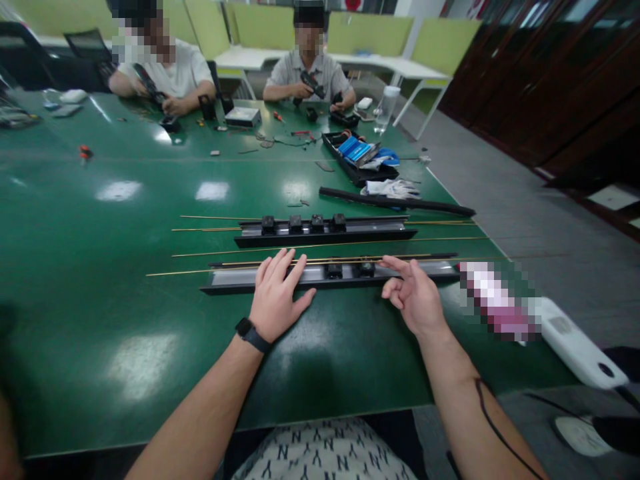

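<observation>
My left hand [277,293] lies with its fingers spread across the near black channel [235,280], which has a pale inner strip. Beside its fingertips run thin brass-coloured rods [175,273]. To the right, my right hand [417,297] is over the same channel. Its forefinger is stretched out near the rods, and its other fingers are half curled with nothing visible in them. Small black blocks [367,268] sit in the channel between my hands; my left hand may hide others. Behind lies a second black channel [325,238] with several black blocks [295,225] in it.
A black bar [400,201] and white gloves [390,189] lie beyond the channels, near a black tray [350,167] of blue packets. A white device [580,343] is at the right table edge. Across the green table [165,300], two people handle black tools near a clear bottle [387,110].
</observation>
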{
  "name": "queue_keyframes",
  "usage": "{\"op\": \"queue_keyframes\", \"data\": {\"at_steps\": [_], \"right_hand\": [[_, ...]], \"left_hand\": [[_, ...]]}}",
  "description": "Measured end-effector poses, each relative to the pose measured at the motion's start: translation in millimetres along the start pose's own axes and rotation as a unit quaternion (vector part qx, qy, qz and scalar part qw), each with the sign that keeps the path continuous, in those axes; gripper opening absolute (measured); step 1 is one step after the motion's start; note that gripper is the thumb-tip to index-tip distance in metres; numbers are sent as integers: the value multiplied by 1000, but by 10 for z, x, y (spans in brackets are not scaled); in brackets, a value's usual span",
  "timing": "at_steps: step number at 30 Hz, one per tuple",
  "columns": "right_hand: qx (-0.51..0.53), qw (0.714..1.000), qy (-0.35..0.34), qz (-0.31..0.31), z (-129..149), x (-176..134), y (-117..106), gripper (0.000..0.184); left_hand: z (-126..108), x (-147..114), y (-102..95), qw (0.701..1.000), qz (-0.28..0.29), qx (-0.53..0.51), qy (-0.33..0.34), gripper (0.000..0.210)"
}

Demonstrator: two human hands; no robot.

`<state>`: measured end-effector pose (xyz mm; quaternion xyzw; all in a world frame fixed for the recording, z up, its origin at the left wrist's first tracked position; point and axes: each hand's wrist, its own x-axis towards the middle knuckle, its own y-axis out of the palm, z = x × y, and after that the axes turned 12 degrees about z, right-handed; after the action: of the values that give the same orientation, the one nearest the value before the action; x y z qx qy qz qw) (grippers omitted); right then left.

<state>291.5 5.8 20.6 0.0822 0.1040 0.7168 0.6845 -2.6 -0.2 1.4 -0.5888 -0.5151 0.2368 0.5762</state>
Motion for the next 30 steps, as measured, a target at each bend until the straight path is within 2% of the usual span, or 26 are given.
{"op": "queue_keyframes", "data": {"at_steps": [20,30], "right_hand": [[-13,1000,7,-13,32,-2,7,51],[-16,1000,2,18,-10,-7,-5,48]], "left_hand": [[-10,3,-15,1000,-2,-11,-1,64],[-7,2,-6,1000,-3,-10,-2,65]]}}
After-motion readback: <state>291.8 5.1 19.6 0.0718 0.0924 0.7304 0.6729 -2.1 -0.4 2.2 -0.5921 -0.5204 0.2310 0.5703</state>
